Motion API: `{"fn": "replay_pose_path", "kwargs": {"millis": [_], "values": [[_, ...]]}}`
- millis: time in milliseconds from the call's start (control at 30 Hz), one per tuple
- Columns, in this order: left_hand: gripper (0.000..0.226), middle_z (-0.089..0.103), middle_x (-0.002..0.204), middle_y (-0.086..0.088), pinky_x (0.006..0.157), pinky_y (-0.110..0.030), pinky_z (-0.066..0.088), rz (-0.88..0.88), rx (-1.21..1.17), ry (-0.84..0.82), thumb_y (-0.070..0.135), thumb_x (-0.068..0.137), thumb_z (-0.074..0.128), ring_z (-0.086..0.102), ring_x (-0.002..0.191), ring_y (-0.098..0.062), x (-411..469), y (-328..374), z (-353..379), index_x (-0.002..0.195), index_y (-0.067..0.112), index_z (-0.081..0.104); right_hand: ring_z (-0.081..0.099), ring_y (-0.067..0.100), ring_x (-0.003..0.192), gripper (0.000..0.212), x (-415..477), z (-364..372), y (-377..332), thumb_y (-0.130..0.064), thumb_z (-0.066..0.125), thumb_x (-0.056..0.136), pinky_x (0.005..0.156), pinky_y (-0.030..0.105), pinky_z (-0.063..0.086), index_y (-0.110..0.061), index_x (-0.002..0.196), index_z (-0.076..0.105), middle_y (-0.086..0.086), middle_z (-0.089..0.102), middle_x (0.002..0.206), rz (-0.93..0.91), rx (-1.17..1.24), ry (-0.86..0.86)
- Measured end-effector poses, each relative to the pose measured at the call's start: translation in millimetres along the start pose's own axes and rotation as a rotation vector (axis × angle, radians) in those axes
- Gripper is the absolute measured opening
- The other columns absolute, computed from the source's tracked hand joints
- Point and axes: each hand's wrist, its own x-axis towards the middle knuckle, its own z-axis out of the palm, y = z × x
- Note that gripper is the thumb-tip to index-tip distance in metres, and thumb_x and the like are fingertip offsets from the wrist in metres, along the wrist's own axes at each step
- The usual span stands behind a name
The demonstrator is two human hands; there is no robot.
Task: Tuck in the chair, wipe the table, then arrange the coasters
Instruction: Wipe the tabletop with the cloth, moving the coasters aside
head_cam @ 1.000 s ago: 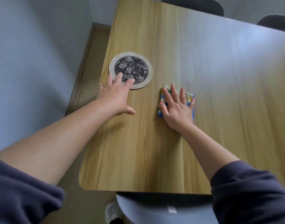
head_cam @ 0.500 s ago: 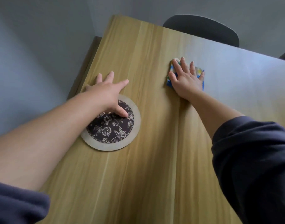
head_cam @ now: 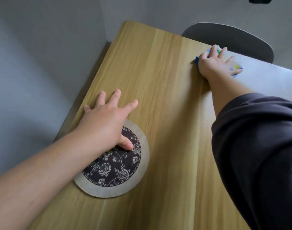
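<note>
A round coaster with a dark floral centre and pale rim lies on the wooden table near its left edge. My left hand lies flat with spread fingers over the coaster's far part, thumb touching the floral centre. My right hand is stretched to the far edge of the table, pressing flat on a folded blue, yellow and green cloth. A dark chair back stands just behind the far table edge.
A grey wall and a strip of floor run along the table's left side. The right part of the table shines with pale glare. My dark right sleeve covers the near right of the table.
My right hand has pushed the cloth farther away, up to the far edge by the chair. My left hand stays on the coaster. The view has leaned forward over the table.
</note>
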Motion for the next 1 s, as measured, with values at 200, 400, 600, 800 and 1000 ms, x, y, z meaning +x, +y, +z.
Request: {"fn": "replay_pose_path", "kwargs": {"millis": [200,400,600,800,1000], "values": [[0.124,-0.024,0.156,0.0,0.111,-0.065,0.014,0.012,0.012,-0.011,0.065,0.053,0.075,-0.014,0.144,-0.037,-3,0,0,0.144,0.051,-0.007,-0.005,0.034,0.15,0.059,-16,12,-79,-0.047,0.012,0.096,0.106,0.073,-0.006,-0.037,0.154,0.012,-0.004,0.0,0.165,-0.194,0.01,-0.005],[0.127,-0.031,0.153,0.001,0.11,-0.068,0.01,0.01,0.031,-0.071,0.064,0.055,0.076,-0.021,0.142,-0.039,4,2,-1,0.144,0.05,-0.013,-0.007,0.032,0.15,0.058,-34,20,-169,-0.049,0.015,0.097,0.107,0.073,-0.007,-0.038,0.154,0.012,-0.004,-0.001,0.165,-0.551,-0.021,-0.058],[0.13,-0.029,0.153,0.001,0.108,-0.07,0.009,0.011,0.035,-0.076,0.065,0.053,0.077,-0.022,0.141,-0.04,9,0,3,0.143,0.049,-0.015,-0.006,0.029,0.151,0.059,-43,23,-199,-0.051,0.016,0.096,0.11,0.071,-0.006,-0.041,0.154,0.01,-0.008,-0.001,0.165,-0.757,-0.067,-0.081],[0.127,-0.023,0.156,0.0,0.108,-0.068,0.013,0.016,0.007,-0.007,0.064,0.049,0.08,-0.016,0.143,-0.039,4,1,5,0.145,0.05,-0.002,-0.003,0.026,0.151,0.054,-93,24,-173,-0.051,0.02,0.1,0.112,0.068,-0.004,-0.043,0.153,0.016,-0.01,0.002,0.165,-1.018,-0.1,-0.086],[0.118,-0.013,0.159,0.001,0.112,-0.064,0.013,0.005,-0.041,0.038,0.061,0.055,0.08,-0.012,0.145,-0.034,-4,0,1,0.146,0.047,0.007,0.0,0.021,0.151,0.052,-137,25,-99,-0.054,0.02,0.1,0.116,0.061,-0.003,-0.049,0.152,0.012,-0.015,0.005,0.163,-1.25,-0.16,-0.08]]}}
